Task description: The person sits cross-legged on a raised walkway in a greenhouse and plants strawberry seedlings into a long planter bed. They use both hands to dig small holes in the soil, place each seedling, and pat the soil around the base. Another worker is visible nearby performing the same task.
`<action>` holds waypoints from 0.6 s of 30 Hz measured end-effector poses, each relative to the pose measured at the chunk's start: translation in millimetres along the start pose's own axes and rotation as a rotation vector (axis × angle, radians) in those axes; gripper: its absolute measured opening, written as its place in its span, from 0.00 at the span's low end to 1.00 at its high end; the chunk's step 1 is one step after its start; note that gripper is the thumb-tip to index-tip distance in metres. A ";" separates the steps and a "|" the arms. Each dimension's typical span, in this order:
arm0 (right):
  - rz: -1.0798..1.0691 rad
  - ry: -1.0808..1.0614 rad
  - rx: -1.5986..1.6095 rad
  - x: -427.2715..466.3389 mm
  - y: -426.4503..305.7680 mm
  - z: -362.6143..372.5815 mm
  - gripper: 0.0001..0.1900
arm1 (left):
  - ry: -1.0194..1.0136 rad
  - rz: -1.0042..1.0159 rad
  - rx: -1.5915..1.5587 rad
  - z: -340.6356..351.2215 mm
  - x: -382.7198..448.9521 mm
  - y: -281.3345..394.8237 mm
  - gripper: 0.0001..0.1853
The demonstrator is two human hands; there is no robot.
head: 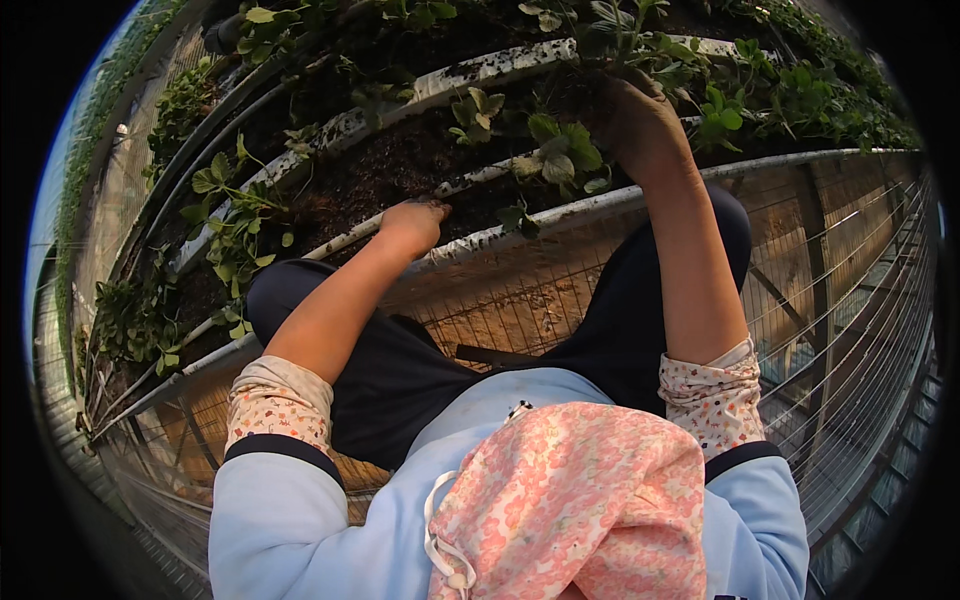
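My left hand (415, 226) rests low on the near planting bed, beside a thin white pipe (352, 237) that runs along the dark soil (390, 169). Its fingertips are soil-stained and partly hidden, so I cannot tell whether they grip anything. Farther out, my right hand (643, 124) is closed around the base of a leafy strawberry plant (616, 21). Dark, root-like strands (574, 91) show beside its fingers, in shadow. A small strawberry plant (559, 154) grows just left of my right wrist, and another seedling (478, 114) stands in the soil between the hands.
A white rail (592, 206) edges the bed close to my knees. Beyond the soil lies a soil-spattered white strip (487, 73). Denser strawberry foliage (817, 97) fills the right, with more plants (236, 217) at left. Wire mesh (847, 277) hangs below the rail.
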State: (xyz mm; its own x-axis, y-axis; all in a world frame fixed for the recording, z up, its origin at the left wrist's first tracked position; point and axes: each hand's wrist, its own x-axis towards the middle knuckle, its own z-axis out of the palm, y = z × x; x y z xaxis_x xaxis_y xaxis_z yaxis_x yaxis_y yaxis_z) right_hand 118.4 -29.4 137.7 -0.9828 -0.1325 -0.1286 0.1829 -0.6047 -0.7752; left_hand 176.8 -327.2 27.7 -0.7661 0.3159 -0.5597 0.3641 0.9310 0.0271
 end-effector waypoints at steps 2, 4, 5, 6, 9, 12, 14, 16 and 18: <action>0.041 0.027 -0.051 -13.4 8.9 11.5 0.14 | -0.069 -0.018 0.081 -6.1 0.8 10.4 0.29; 0.050 0.037 -0.062 -25.7 20.7 22.5 0.13 | -0.104 0.022 0.197 -0.6 8.2 9.5 0.27; 0.051 0.058 -0.056 -30.3 28.3 26.7 0.12 | -0.187 -0.014 0.171 5.5 16.1 6.3 0.27; 0.067 0.095 -0.091 -37.2 33.9 32.5 0.12 | -0.271 -0.044 0.146 -4.4 17.6 12.3 0.28; 0.109 0.072 -0.143 -48.0 66.2 40.3 0.09 | -0.366 -0.069 0.133 19.0 44.4 -1.0 0.27; 0.281 0.162 -0.328 -54.6 92.4 48.4 0.09 | -0.421 -0.063 0.168 16.6 55.7 2.3 0.21; 0.190 0.153 -0.531 -49.4 124.6 42.1 0.12 | -0.414 -0.017 0.119 9.5 59.2 0.1 0.15; 0.054 0.169 -0.680 -40.8 166.2 31.6 0.14 | -0.452 0.014 0.109 5.7 56.9 -1.1 0.15; -0.153 0.080 -0.838 -26.3 197.1 18.8 0.16 | -0.374 0.102 0.051 10.2 52.6 -5.6 0.17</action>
State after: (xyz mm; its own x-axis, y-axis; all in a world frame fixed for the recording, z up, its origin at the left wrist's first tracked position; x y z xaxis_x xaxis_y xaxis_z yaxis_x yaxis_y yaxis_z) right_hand 180.8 -159.8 0.0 -0.9998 -0.0218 -0.0042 0.0004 0.1729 -0.9849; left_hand 139.9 -317.6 -10.3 -0.4816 0.3092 -0.8200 0.4617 0.8848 0.0625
